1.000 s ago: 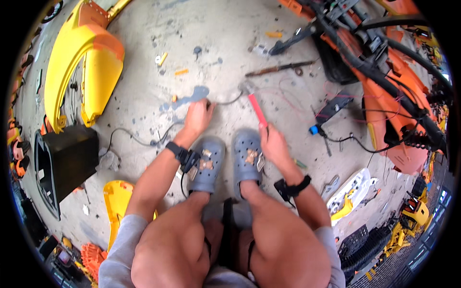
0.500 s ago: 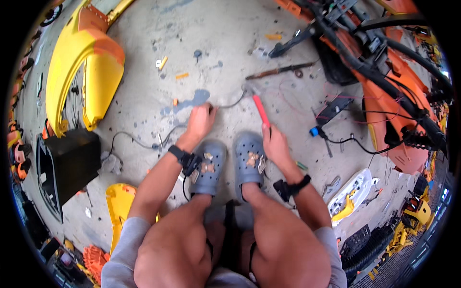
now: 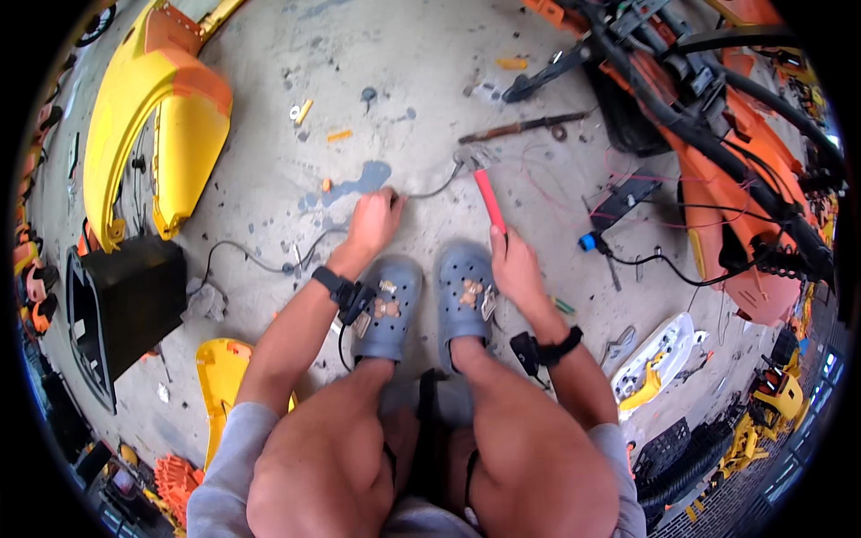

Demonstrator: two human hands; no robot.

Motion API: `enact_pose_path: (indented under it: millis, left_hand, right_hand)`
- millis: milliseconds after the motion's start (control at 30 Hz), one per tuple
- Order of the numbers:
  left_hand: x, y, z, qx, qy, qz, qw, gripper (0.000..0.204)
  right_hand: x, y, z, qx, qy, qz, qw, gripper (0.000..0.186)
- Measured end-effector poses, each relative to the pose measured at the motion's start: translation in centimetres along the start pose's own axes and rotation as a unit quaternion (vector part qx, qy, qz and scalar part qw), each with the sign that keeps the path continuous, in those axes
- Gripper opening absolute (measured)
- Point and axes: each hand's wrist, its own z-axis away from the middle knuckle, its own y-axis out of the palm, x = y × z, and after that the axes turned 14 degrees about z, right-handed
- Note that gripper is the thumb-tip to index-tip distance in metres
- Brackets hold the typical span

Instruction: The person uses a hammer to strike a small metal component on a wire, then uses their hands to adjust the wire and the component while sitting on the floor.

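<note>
My left hand [image 3: 373,221] is closed round a thin dark cable [image 3: 430,191] low over the floor. From my fingers the cable runs right to a small end by the tool's head, and its other part trails left toward a black box-shaped part. My right hand [image 3: 516,264] grips a red-handled tool [image 3: 490,199], which looks like a hammer. Its grey metal head lies next to the cable end; whether the two touch, I cannot tell.
Yellow curved body panels [image 3: 193,134] and the black box-shaped part [image 3: 139,300] lie left. An orange machine frame [image 3: 735,161] with wires stands right. A rusty rod [image 3: 525,128] lies ahead. A white shell part [image 3: 659,359] is at lower right. My grey clogs [image 3: 387,305] are between my arms.
The view has shifted very slightly. Both hands stay nearly in place, still holding the cable and the red-handled hammer; the hammer's head is tilted a little differently.
</note>
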Motion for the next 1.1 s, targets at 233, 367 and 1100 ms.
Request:
enact_pose_path:
  millis: [233, 367, 1100]
  left_hand:
    - [-0.1, -1.3, 0.7, -0.003, -0.006, 0.008, 1.0, 0.025]
    - [-0.1, -1.0, 0.7, 0.0, -0.006, 0.011, 1.0, 0.026]
    - [-1.2, -0.8, 0.1, 0.038, -0.05, 0.033, 0.997, 0.026]
  right_hand:
    - [6.7, -8.8, 0.1, -0.002, -0.008, -0.202, 0.979, 0.045]
    - [3.9, -4.5, 0.1, -0.066, -0.013, -0.139, 0.988, 0.045]
    - [4.3, -5.6, 0.0, 0.057, 0.005, -0.089, 0.994, 0.038]
